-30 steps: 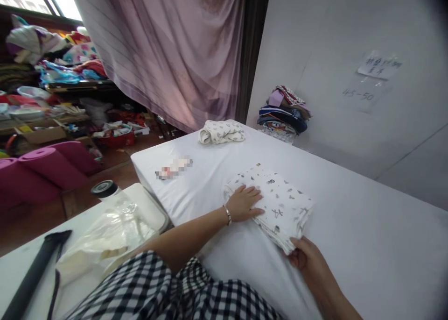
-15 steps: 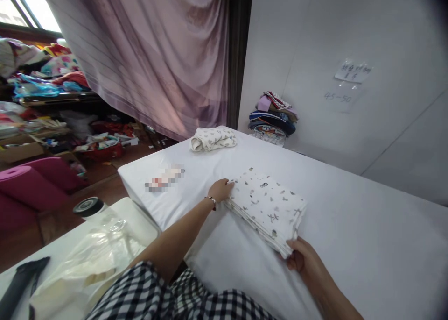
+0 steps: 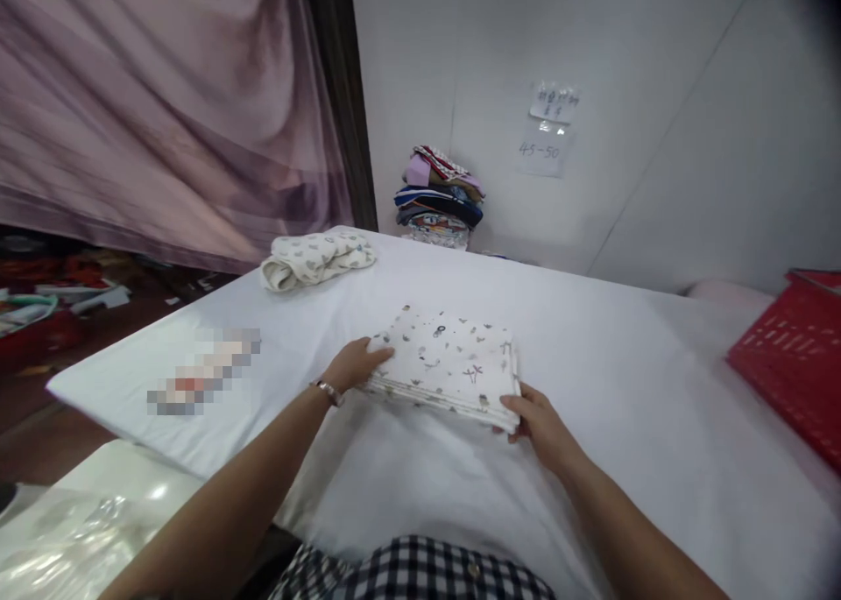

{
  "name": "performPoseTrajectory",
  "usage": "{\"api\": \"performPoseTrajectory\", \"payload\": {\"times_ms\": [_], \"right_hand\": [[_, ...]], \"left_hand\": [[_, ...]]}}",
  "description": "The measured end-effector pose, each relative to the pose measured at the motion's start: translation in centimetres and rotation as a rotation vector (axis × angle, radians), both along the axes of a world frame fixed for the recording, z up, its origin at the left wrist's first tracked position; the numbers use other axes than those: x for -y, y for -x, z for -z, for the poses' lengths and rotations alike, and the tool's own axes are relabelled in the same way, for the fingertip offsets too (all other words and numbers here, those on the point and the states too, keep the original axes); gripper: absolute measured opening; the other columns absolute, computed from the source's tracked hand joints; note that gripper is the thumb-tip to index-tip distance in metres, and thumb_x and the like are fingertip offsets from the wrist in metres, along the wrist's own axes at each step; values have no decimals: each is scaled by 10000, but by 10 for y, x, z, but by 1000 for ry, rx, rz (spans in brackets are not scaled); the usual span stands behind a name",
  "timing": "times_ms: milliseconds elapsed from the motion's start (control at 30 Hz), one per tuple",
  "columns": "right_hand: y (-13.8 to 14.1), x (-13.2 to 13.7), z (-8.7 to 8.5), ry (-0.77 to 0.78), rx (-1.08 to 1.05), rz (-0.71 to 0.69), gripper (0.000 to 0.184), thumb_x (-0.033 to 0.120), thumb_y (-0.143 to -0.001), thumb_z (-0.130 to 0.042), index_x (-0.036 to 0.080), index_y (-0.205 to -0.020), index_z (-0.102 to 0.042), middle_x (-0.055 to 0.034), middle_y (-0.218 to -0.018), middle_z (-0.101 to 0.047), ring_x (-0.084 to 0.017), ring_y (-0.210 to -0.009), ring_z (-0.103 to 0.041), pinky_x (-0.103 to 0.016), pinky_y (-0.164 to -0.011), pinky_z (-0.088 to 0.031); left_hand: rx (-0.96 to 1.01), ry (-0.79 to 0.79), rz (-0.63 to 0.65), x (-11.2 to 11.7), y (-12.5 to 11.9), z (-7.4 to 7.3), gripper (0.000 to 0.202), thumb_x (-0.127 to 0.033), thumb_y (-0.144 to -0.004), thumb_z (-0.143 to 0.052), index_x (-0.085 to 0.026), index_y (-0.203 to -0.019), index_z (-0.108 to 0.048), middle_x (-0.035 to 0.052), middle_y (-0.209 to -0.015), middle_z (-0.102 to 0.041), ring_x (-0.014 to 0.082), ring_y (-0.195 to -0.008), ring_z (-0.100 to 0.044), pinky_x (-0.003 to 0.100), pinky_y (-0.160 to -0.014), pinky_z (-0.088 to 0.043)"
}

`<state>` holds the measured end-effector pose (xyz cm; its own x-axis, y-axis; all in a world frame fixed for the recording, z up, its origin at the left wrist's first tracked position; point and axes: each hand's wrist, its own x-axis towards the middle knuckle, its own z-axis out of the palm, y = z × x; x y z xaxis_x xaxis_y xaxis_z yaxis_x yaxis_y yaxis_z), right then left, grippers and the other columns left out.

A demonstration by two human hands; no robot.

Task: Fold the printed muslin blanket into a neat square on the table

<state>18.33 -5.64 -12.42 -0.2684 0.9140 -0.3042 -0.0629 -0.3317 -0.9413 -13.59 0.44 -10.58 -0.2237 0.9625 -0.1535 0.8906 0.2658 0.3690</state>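
Note:
A folded white cloth (image 3: 447,355) with small printed figures lies in several layers on the white-covered table (image 3: 624,390). My left hand (image 3: 356,363) grips its left edge, thumb on top and the other fingers mostly hidden beneath. At the near right corner, my right hand (image 3: 531,416) pinches the layers between thumb and fingers. Farther back on the left rests a rolled cream cloth (image 3: 319,261) with a small print, apart from both hands. A pixelated item (image 3: 207,372) sits on the table left of my left hand.
A red plastic basket (image 3: 795,355) stands at the right edge. Stacked folded clothes (image 3: 440,199) are by the wall behind the table. A pink curtain (image 3: 197,101) hangs at the back left. Clear plastic (image 3: 72,539) covers part of a white surface (image 3: 124,464) at the lower left.
My view has turned right, bringing the red basket into sight. The folded cloth now lies squarer to me, its near edge more level. Both hands keep hold of it.

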Motion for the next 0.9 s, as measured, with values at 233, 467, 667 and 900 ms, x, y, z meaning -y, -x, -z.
{"api": "performPoseTrajectory", "payload": {"times_ms": [233, 467, 667, 900], "right_hand": [[-4, 6, 5, 198, -54, -161, 385, 338, -691, -574, 134, -1015, -533, -96, -806, -670, -173, -574, -630, -200, -369, -452], [-6, 4, 9, 191, -29, -194, 412, 335, -708, -543, 145, -1068, -481, -88, -769, -670, -194, -599, -647, -193, -369, -457], [-9, 3, 13, 168, 3, -236, 397, 360, -726, -554, 153, -1055, -474, -69, -720, -660, -188, -571, -639, -190, -365, -449], [-10, 2, 7, 169, 8, -238, 478, 536, -765, -505, 156, -1054, -485, -67, -720, -647, -182, -570, -640, -179, -347, -438]], "left_hand": [[-189, 20, 67, 15, -8, -9, 635, -579, -740, -440, -151, -1209, -453, 142, -1169, -565, 301, -1048, -531, 387, -843, -415], [-131, -446, 665, 13, -108, -3, 538, -452, -859, -378, -157, -1309, -361, 118, -1396, -346, 230, -1300, -273, 423, -1048, -235], [-117, -283, 953, 24, -153, 26, 507, -429, -882, -325, -191, -1328, -349, 84, -1429, -292, 236, -1327, -210, 494, -1065, -151], [75, -82, 860, 15, -155, 2, 536, -455, -887, -279, -218, -1367, -276, 88, -1455, -219, 218, -1342, -161, 498, -1058, -166]]}}
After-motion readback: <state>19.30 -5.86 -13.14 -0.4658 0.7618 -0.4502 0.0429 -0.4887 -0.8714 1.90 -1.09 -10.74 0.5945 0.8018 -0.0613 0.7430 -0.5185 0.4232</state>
